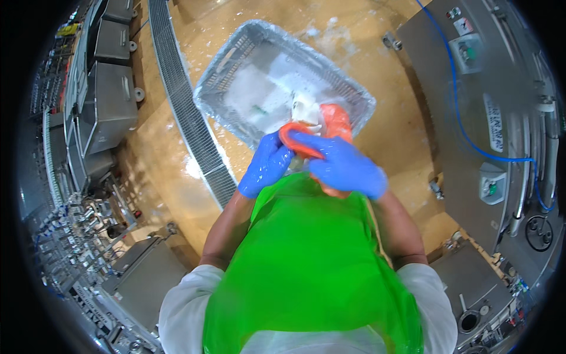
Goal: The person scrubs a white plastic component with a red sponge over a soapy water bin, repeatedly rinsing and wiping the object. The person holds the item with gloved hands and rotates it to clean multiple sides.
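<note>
Salmon fillet (330,127), orange-pink, is being gripped in both blue-gloved hands above a green apron (306,259); right hand (345,165) is wrapping over its near end, left hand (266,164) is clutching its left edge. Fillet is hanging just over the near rim of a grey plastic crate (236,59) lined with clear film, sitting on wet tan floor (171,147) beside a metal drain grate (188,118). Steel machine (471,118) with blue hose (466,135) is standing to the right.

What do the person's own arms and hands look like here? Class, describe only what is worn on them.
Both the left hand and the right hand wear bright blue, glossy gloves that end at the wrist. The forearms are bare. Short white sleeves cover the upper arms, beside a bright green plastic apron.
</note>
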A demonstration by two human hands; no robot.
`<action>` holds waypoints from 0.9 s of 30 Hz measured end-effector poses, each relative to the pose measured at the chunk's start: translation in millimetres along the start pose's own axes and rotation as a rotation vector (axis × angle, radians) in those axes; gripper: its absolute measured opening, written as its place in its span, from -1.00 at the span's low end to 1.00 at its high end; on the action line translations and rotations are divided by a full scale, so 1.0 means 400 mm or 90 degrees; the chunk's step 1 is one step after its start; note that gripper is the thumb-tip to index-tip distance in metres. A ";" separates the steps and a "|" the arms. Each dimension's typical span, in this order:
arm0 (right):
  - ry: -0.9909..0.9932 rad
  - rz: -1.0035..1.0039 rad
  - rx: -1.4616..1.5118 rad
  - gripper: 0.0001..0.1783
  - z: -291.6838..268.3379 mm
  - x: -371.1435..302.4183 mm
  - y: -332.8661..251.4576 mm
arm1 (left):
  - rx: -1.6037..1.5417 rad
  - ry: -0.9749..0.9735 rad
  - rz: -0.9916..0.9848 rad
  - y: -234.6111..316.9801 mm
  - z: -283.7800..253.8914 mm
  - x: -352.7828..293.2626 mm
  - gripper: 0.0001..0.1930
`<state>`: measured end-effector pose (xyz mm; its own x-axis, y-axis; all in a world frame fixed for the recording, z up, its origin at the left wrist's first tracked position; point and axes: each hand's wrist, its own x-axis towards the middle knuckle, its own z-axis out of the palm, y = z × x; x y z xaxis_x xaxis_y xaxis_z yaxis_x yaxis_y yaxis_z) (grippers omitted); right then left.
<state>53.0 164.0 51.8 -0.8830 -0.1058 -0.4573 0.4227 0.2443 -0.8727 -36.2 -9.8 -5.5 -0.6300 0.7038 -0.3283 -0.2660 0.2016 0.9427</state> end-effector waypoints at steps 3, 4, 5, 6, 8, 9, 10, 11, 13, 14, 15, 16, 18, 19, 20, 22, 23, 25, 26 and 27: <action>0.102 0.001 0.238 -0.49 0.000 -0.029 0.072 | -0.093 0.009 -0.043 -0.068 -0.119 0.008 -0.74; 0.157 -0.027 0.303 -0.51 -0.003 -0.037 0.105 | -0.150 0.048 -0.065 -0.095 -0.148 0.007 -0.74; 0.222 -0.072 0.287 -0.53 -0.004 -0.040 0.128 | -0.206 0.078 -0.087 -0.078 -0.160 0.013 -0.73; 0.288 -0.115 0.270 -0.54 0.008 -0.033 0.139 | -0.246 0.066 -0.120 -0.055 -0.169 0.004 -0.71; 0.225 -0.114 0.226 -0.57 0.060 -0.003 0.133 | -0.332 0.024 -0.221 0.013 -0.185 0.026 -0.72; 0.229 -0.114 0.155 -0.59 0.092 0.016 0.114 | -0.376 0.000 -0.277 0.035 -0.190 0.036 -0.73; 0.225 -0.115 0.081 -0.60 0.120 0.036 0.091 | -0.356 -0.015 -0.284 0.058 -0.189 0.034 -0.74; 0.255 -0.116 -0.046 -0.61 0.149 0.067 0.047 | -0.337 -0.036 -0.288 0.080 -0.184 0.036 -0.76; 0.293 -0.096 -0.050 -0.62 0.185 0.095 0.019 | -0.295 -0.078 -0.295 0.102 -0.189 0.032 -0.78; 0.306 -0.080 0.073 -0.62 0.206 0.105 0.026 | -0.196 -0.169 -0.209 0.061 -0.215 0.043 -0.75; 0.318 -0.066 0.197 -0.62 0.231 0.109 0.036 | -0.149 -0.203 -0.187 0.051 -0.235 0.039 -0.74; 0.350 0.001 0.076 -0.61 0.250 0.093 0.060 | -0.102 -0.232 -0.161 0.048 -0.258 0.032 -0.72; 0.400 0.121 -0.179 -0.59 0.255 0.032 0.109 | -0.110 -0.257 -0.143 0.087 -0.291 0.015 -0.68; 0.418 0.113 -0.087 -0.59 0.264 0.010 0.085 | -0.079 -0.279 -0.113 0.096 -0.303 0.016 -0.69; 0.431 0.101 0.008 -0.59 0.289 -0.025 0.060 | -0.045 -0.296 -0.084 0.100 -0.311 0.014 -0.69; 0.422 0.037 0.099 -0.56 0.308 -0.047 -0.012 | 0.042 -0.298 -0.068 0.117 -0.300 0.010 -0.72; 0.431 -0.004 -0.042 -0.55 0.317 -0.030 -0.063 | 0.115 -0.296 0.016 0.115 -0.279 -0.002 -0.71; 0.443 -0.077 -0.311 -0.54 0.334 0.033 -0.133 | 0.266 -0.289 0.177 0.095 -0.256 -0.035 -0.70; 0.443 -0.081 -0.317 -0.54 0.341 0.039 -0.129 | 0.216 -0.309 0.093 0.117 -0.255 -0.050 -0.68; 0.445 -0.079 -0.325 -0.54 0.350 0.035 -0.127 | 0.236 -0.316 0.070 0.113 -0.260 -0.063 -0.68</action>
<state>47.6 15.3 65.6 -0.9101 0.4142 -0.0089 0.3204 0.6900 -0.6491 -108.1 -89.2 39.1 -0.2014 0.9485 -0.2446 0.1081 0.2697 0.9568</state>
